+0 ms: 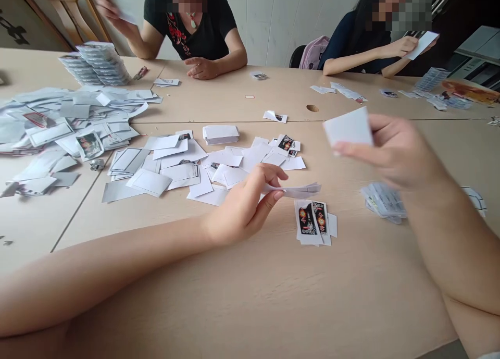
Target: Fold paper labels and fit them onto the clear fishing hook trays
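So my left hand (242,205) is pinching a thin folded strip of white paper (295,190) between thumb and fingers, right above a loose scatter of white paper rectangles (203,171) on a pale wooden table (351,281). My right hand (390,150) is up off the table, gripping a flat white paper square (347,127). It's a bit blurry, so the finger placement is hard to make out, but it looks like the thumb is behind the paper and the fingers are in front.

Just below the strip sit some white-backed cards with black and red prints (312,221), and a neat little stack of white cards (221,134) is further up the table. Under my right wrist there's a clump of shiny silver-grey sheets (385,201). Over on the left is a huge messy heap of pale paper pieces (78,124) (honestly a ridiculous amount), with a tall leaning stack of glossy packets (96,64) behind it. Across the table, one co-worker's hand (201,67) rests on the wood, and another co-worker's hand (402,46) holds a white card (424,44).
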The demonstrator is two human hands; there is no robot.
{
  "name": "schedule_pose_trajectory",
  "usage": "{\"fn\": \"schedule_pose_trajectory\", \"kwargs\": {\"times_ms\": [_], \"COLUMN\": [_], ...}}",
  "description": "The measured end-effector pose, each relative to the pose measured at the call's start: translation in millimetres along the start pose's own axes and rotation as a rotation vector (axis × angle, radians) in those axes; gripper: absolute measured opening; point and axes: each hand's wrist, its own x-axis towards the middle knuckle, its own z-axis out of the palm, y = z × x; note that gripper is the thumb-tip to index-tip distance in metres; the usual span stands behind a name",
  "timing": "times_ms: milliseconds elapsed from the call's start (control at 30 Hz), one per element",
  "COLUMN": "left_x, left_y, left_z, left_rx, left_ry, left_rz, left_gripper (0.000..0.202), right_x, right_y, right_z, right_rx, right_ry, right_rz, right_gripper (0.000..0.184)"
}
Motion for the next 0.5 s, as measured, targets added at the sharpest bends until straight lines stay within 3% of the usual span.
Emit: {"fn": "schedule_pose_trajectory", "kwargs": {"times_ms": [133, 333, 400, 500], "left_x": [-19.3, -55.6, -62.7, -69.0], "left_y": [15.8, 23.8, 20.7, 13.3], "left_z": [-14.1, -32.1, -33.8, -33.6], "left_rx": [0.145, 0.149, 0.152, 0.146], "left_ry": [0.015, 0.023, 0.076, 0.150], "left_rz": [0.023, -0.131, -0.169, -0.223], "left_gripper": [0.014, 0.015, 0.014, 0.012], "right_x": [-19.6, -28.2, -31.5, -39.4], "right_y": [-14.9, -25.2, -29.9, -32.6], "right_z": [53.3, 91.9, 98.5, 105.3], "right_rx": [-0.109, -0.025, -0.003, -0.017], "right_ry": [-0.263, -0.865, -0.919, -0.857], "right_rz": [-0.059, 0.004, 0.015, -0.061], "right_gripper": [0.023, 0.037, 0.041, 0.036]}}
